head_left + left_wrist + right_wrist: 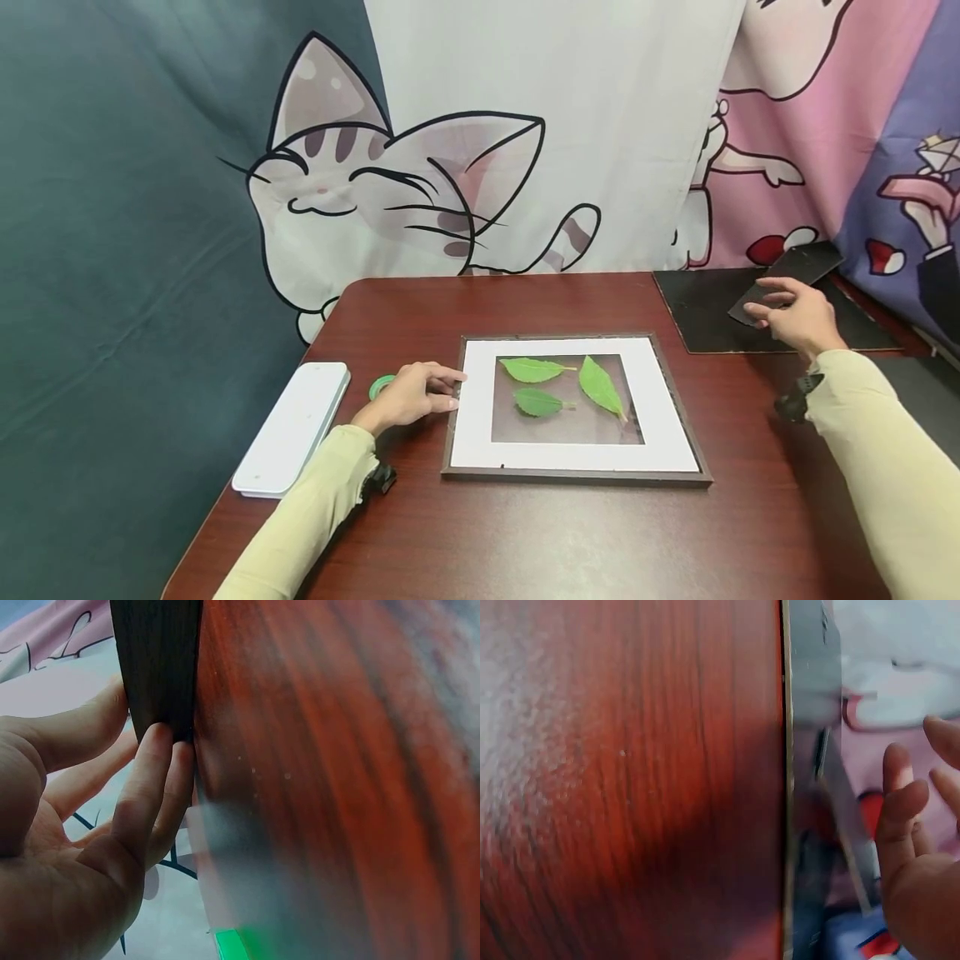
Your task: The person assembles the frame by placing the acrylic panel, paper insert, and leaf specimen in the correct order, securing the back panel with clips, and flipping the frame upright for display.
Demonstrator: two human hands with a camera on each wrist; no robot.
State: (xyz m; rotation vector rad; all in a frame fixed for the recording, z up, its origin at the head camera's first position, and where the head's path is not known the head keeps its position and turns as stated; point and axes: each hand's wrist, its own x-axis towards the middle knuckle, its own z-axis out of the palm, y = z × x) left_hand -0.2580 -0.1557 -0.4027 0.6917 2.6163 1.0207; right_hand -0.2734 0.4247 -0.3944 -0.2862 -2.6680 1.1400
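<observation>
A dark-edged picture frame (577, 477) lies flat at mid-table, with a white mat (475, 417) around a see-through middle. Three green leaves (600, 387) rest within that middle. My left hand (411, 394) is at the frame's left side; in the left wrist view its fairly straight fingertips touch the dark edge (161, 667). My right hand (804, 317), fingers loosely bent and holding nothing, hovers over a black board (701, 312) at the back right. Beneath those fingers a black strip (806, 263) lies slantwise on the board, partly hidden by the hand.
On the table's left edge sits a white flat case (292, 429). A green roll of tape (380, 385) shows partly behind the left hand. Another dark sheet (918, 396) lies under the right forearm. Printed curtains (600, 67) hang behind the table.
</observation>
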